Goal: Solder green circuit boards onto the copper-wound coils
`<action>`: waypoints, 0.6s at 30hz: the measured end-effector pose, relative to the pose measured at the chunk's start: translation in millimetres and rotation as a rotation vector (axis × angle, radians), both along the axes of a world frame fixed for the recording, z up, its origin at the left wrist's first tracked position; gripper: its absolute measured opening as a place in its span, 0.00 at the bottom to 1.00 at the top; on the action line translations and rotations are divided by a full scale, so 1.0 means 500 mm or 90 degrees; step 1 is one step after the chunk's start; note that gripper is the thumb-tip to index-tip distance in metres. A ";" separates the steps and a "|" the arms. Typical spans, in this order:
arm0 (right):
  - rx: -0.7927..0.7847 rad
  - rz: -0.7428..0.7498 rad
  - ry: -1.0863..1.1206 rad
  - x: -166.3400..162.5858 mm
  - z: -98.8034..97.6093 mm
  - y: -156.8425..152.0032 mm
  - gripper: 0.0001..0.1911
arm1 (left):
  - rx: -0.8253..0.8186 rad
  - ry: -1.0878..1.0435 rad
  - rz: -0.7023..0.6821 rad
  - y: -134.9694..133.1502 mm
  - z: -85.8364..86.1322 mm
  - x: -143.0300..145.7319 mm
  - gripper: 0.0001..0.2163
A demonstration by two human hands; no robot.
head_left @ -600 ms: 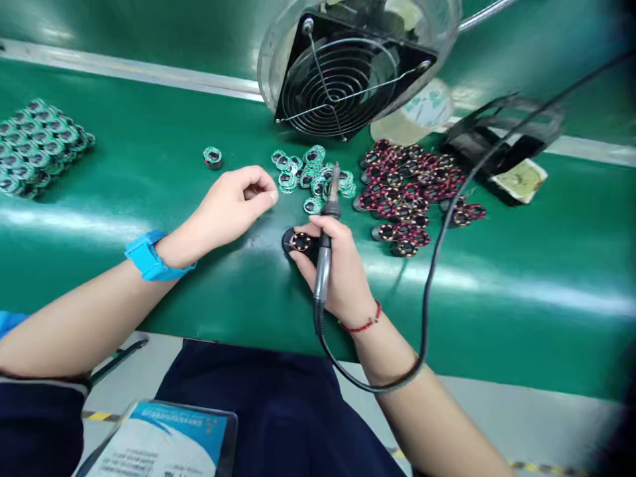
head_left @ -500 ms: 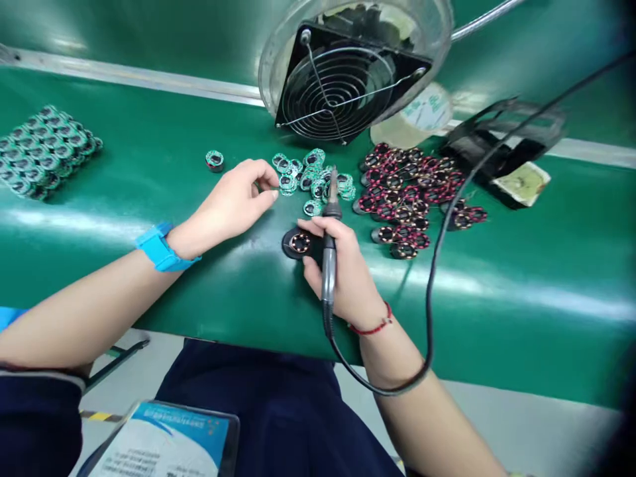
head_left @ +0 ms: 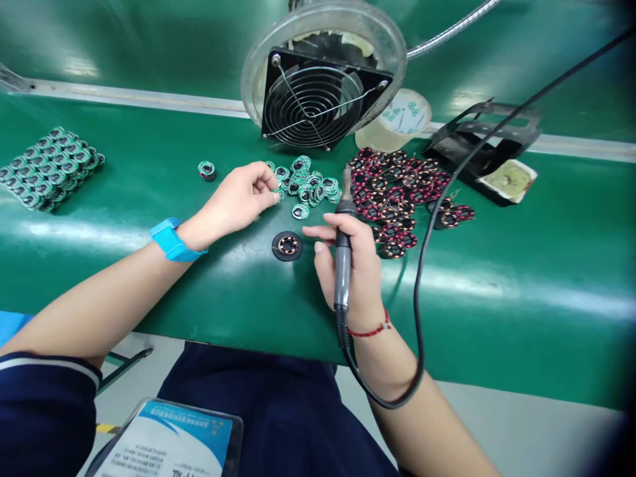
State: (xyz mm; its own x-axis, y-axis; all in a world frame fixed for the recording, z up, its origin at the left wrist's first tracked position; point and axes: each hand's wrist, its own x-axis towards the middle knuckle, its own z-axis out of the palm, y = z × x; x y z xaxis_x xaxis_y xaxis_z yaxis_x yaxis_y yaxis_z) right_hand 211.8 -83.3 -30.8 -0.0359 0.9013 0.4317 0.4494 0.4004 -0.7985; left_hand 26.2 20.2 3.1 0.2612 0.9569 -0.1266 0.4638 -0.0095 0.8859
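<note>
My right hand (head_left: 350,268) grips a soldering iron (head_left: 342,255) upright, tip pointing away toward the red coils, its index finger stretched toward a black round coil part (head_left: 287,246) that lies free on the green belt just left of it. My left hand (head_left: 238,199), with a blue wristband (head_left: 171,240), has its fingertips pinched at the near edge of a pile of small green ring boards (head_left: 305,185); what they pinch is too small to name.
A heap of red-and-black wound coils (head_left: 397,192) lies right of the green pile. Behind stand a fume fan (head_left: 318,99), a tape roll (head_left: 397,119) and a black iron stand with sponge (head_left: 491,159). Rows of green parts (head_left: 47,165) sit far left. One lone green ring (head_left: 206,169).
My right hand has let go of the black round coil part and drawn back to the right. My left hand moved forward to the green ring boards and pinched there.
</note>
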 end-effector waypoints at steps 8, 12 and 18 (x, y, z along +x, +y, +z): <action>0.163 -0.053 0.041 -0.043 0.024 -0.002 0.36 | -0.324 -0.338 -0.022 -0.092 0.072 0.038 0.08; 0.202 -0.073 -0.033 -0.037 0.036 -0.004 0.33 | -0.266 -0.268 -0.077 -0.100 0.080 0.039 0.07; 0.140 -0.070 0.021 -0.039 0.027 -0.005 0.33 | -0.072 -0.106 -0.100 -0.105 0.076 0.033 0.09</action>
